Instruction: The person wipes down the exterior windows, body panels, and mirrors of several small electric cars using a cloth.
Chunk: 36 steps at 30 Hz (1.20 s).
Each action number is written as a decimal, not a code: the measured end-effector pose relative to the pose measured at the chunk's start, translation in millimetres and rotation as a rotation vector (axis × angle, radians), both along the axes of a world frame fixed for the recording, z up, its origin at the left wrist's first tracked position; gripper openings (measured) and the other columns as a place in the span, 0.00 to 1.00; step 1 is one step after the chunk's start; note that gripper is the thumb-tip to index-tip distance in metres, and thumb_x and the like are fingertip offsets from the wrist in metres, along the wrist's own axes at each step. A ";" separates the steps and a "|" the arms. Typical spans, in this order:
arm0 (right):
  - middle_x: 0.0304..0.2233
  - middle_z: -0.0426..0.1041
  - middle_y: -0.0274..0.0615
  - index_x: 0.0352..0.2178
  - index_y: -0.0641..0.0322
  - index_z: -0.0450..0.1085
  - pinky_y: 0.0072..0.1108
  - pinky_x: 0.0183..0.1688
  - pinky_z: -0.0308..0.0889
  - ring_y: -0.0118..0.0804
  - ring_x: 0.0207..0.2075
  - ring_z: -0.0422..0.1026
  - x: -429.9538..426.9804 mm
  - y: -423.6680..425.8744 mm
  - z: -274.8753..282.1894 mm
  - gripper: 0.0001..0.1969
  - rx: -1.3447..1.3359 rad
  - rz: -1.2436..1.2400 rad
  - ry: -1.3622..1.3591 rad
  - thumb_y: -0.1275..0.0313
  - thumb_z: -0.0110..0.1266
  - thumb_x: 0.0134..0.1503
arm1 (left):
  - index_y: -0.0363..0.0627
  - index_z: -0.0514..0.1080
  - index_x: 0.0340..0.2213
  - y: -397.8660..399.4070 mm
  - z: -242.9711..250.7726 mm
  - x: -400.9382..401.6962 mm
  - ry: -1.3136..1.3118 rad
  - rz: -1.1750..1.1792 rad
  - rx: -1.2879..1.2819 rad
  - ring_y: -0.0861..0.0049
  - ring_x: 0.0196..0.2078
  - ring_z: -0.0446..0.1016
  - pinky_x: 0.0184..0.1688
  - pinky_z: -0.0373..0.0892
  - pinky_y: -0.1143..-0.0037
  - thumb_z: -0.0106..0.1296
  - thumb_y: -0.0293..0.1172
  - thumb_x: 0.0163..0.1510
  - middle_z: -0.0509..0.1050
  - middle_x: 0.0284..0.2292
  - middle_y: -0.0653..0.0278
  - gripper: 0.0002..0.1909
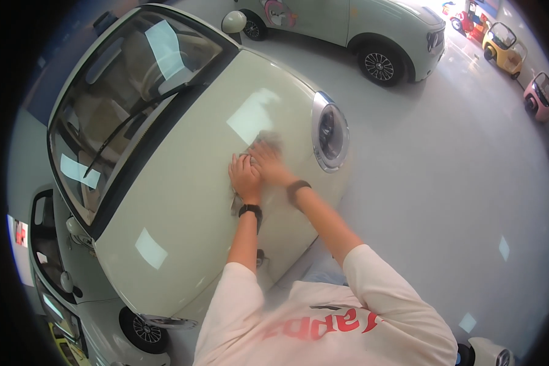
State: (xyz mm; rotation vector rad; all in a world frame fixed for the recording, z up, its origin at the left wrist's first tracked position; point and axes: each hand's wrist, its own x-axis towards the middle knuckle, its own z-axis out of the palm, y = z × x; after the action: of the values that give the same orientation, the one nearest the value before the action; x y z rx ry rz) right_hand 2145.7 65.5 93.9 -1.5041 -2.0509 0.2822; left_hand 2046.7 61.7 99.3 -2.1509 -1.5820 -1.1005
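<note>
A grey-brown cloth [273,137] lies bunched on the cream hood [187,169] of a small car. My left hand [245,177] presses on it, fingers together and slightly bent, and one edge of the cloth shows beside the wrist. Directly alongside, my right hand [271,161] also bears down on the cloth, its fingers reaching farther up the hood; this hand is blurred. Most of the cloth is hidden beneath both hands. Right of my hands sits a round headlight [331,132] in a silver surround.
A wiper [132,121] rests on the windshield to the left. Another pale car [311,27] stands behind, and a further car [96,315] is at lower left. Small yellow [503,50] and pink [540,96] toy-like cars line the right wall. Glossy grey floor [439,183] spreads between.
</note>
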 end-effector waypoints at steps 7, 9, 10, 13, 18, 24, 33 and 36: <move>0.55 0.40 0.37 0.50 0.51 0.49 0.31 0.56 0.31 0.37 0.57 0.36 41.1 9.3 3.4 0.23 -0.091 0.058 0.093 0.59 0.30 0.53 | 0.39 0.66 0.34 5.2 12.2 39.5 -0.007 0.013 -0.084 0.64 0.49 0.56 0.51 0.49 0.67 0.32 0.28 0.46 0.66 0.37 0.61 0.15; 0.55 0.40 0.36 0.50 0.52 0.50 0.31 0.56 0.31 0.38 0.57 0.36 45.5 23.9 2.2 0.23 -0.023 0.081 0.153 0.59 0.30 0.53 | 0.39 0.65 0.34 11.0 20.6 44.8 0.003 0.029 -0.097 0.64 0.49 0.56 0.51 0.48 0.67 0.32 0.28 0.46 0.65 0.37 0.60 0.15; 0.55 0.40 0.37 0.50 0.53 0.50 0.31 0.55 0.32 0.38 0.57 0.36 47.5 28.8 5.2 0.23 -0.030 0.105 0.148 0.60 0.30 0.53 | 0.39 0.65 0.34 14.0 23.2 45.8 0.005 0.031 -0.097 0.64 0.49 0.56 0.51 0.49 0.67 0.32 0.28 0.46 0.65 0.37 0.59 0.15; 0.55 0.41 0.39 0.50 0.53 0.50 0.32 0.55 0.32 0.39 0.57 0.36 44.8 36.0 11.3 0.23 -0.029 0.222 0.129 0.60 0.30 0.53 | 0.39 0.65 0.33 17.2 25.6 38.2 -0.020 0.091 -0.096 0.63 0.48 0.57 0.50 0.50 0.67 0.32 0.28 0.45 0.66 0.37 0.58 0.14; 0.54 0.43 0.40 0.48 0.54 0.52 0.33 0.55 0.34 0.40 0.56 0.37 55.6 46.4 13.9 0.23 -0.015 0.423 0.066 0.60 0.33 0.52 | 0.40 0.65 0.31 6.1 16.7 53.0 -0.076 0.236 -0.023 0.62 0.47 0.58 0.47 0.54 0.67 0.35 0.28 0.42 0.65 0.34 0.61 0.13; 0.53 0.47 0.40 0.47 0.52 0.54 0.37 0.53 0.39 0.42 0.55 0.42 61.6 80.9 5.2 0.22 0.137 0.662 0.049 0.60 0.37 0.50 | 0.41 0.65 0.33 8.1 7.5 77.9 -0.126 0.510 0.013 0.60 0.47 0.58 0.47 0.54 0.67 0.36 0.29 0.44 0.65 0.36 0.61 0.13; 0.53 0.46 0.44 0.49 0.59 0.49 0.35 0.54 0.39 0.43 0.55 0.43 65.5 127.1 21.8 0.31 0.033 0.975 0.020 0.61 0.45 0.44 | 0.33 0.54 0.45 19.5 4.2 125.4 -0.119 0.749 -0.048 0.62 0.55 0.45 0.54 0.40 0.65 0.34 0.27 0.46 0.55 0.49 0.56 0.22; 0.53 0.45 0.50 0.49 0.63 0.49 0.33 0.54 0.40 0.46 0.55 0.44 56.0 140.4 27.4 0.33 0.093 0.998 0.005 0.61 0.48 0.42 | 0.32 0.53 0.46 34.0 2.5 122.1 -0.190 0.809 -0.098 0.62 0.55 0.44 0.54 0.40 0.67 0.34 0.28 0.47 0.52 0.50 0.53 0.23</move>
State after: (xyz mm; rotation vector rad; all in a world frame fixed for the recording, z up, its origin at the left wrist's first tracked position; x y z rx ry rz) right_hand 2201.7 205.9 121.4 -0.3125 -2.6062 0.5426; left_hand 2168.8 95.7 101.8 -1.2232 -2.3085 -0.9565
